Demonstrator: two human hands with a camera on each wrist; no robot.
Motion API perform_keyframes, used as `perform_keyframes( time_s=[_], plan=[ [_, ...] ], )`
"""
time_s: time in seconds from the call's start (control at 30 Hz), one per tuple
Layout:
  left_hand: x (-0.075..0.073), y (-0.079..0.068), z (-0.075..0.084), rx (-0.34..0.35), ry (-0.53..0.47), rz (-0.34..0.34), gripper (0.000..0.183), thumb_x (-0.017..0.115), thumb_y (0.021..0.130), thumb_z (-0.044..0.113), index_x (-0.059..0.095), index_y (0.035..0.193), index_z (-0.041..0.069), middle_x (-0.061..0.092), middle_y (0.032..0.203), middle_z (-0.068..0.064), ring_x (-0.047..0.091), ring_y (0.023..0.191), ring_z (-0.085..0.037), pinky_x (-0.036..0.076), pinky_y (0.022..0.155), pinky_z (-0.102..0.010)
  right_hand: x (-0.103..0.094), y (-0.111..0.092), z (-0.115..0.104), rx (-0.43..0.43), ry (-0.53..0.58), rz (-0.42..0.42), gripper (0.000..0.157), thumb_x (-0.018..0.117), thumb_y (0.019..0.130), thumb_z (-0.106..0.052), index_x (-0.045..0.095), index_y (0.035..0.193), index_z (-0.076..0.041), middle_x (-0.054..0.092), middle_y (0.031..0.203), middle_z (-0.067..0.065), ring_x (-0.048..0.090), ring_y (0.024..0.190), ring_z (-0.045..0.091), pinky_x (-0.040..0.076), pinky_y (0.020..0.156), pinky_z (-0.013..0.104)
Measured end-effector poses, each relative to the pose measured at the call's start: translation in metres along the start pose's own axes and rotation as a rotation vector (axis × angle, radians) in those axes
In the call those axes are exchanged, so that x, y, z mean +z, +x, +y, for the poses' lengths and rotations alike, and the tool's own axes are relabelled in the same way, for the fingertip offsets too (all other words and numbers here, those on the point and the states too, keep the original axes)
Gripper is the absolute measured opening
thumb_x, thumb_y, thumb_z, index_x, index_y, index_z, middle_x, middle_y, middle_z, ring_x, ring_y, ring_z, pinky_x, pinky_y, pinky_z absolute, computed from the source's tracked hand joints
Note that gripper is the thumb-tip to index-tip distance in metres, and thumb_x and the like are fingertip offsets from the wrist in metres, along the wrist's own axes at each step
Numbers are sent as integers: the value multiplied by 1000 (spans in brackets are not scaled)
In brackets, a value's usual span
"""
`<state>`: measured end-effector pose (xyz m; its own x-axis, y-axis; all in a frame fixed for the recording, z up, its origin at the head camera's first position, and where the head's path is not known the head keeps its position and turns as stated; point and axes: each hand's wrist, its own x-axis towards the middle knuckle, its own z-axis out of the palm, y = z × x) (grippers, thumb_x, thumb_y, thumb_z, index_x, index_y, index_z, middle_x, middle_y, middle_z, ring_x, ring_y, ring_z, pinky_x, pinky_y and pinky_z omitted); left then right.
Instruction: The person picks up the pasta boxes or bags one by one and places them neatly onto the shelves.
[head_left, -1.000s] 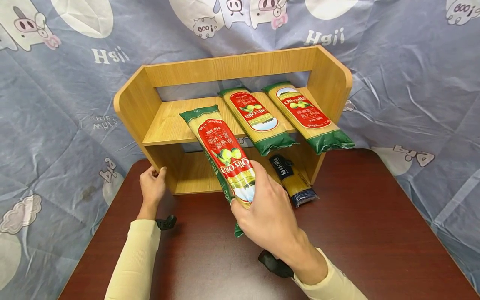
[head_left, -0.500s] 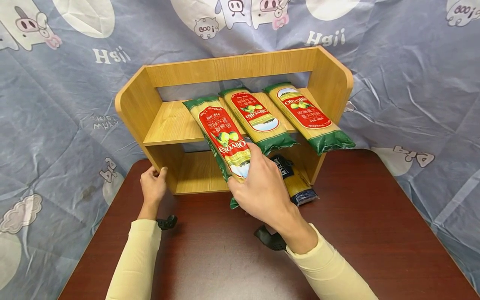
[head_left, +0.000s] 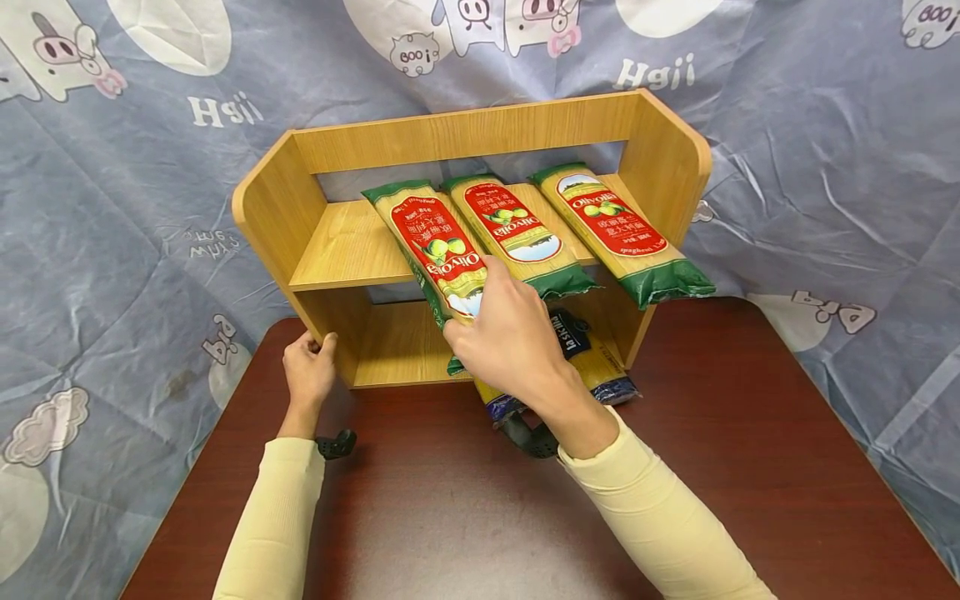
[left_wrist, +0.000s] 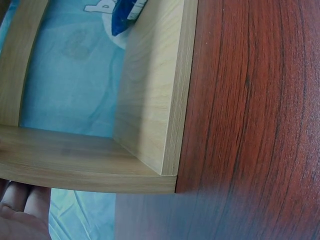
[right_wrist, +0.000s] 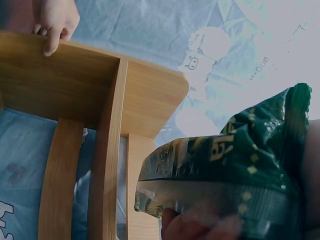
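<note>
My right hand [head_left: 513,337] grips the near end of a spaghetti packet [head_left: 431,237] with a red label and green ends. Its far end is over the upper shelf of a small wooden shelf unit [head_left: 337,250]; whether it touches the board cannot be told. In the right wrist view the packet's green end [right_wrist: 260,150] hides most of the fingers. My left hand [head_left: 309,371] holds the edge of the unit's left side panel, thumb on the inner side. Two similar packets, a middle one [head_left: 517,225] and a right one [head_left: 611,225], lie on the upper shelf, their near ends overhanging.
On the lower shelf lie blue-ended pasta packets [head_left: 592,367], partly hidden by my right hand and forearm. The unit stands on a dark red wooden table [head_left: 420,517]. A patterned grey-blue cloth [head_left: 135,208] hangs behind it.
My right hand has moved the spaghetti packet forward and slightly left, over the upper shelf. A second blue-ended packet now shows below that hand. My left hand stays on the side panel.
</note>
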<state>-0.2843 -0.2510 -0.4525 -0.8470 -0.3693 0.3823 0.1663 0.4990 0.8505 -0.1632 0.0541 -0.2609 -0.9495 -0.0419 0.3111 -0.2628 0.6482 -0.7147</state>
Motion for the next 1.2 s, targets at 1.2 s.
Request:
perform_keyframes(
  time_s=[1.2],
  plan=[
    [-2,1,-1,-3,-6,-25,23,64,98,15,75,102,-5,75,89,-21,67,74,-16,47,58,-14,31,78,-17,66,-72,-103,38,70,80,-16,50,108,-4,63,82,6,61,69,22,50,54,34]
  ],
)
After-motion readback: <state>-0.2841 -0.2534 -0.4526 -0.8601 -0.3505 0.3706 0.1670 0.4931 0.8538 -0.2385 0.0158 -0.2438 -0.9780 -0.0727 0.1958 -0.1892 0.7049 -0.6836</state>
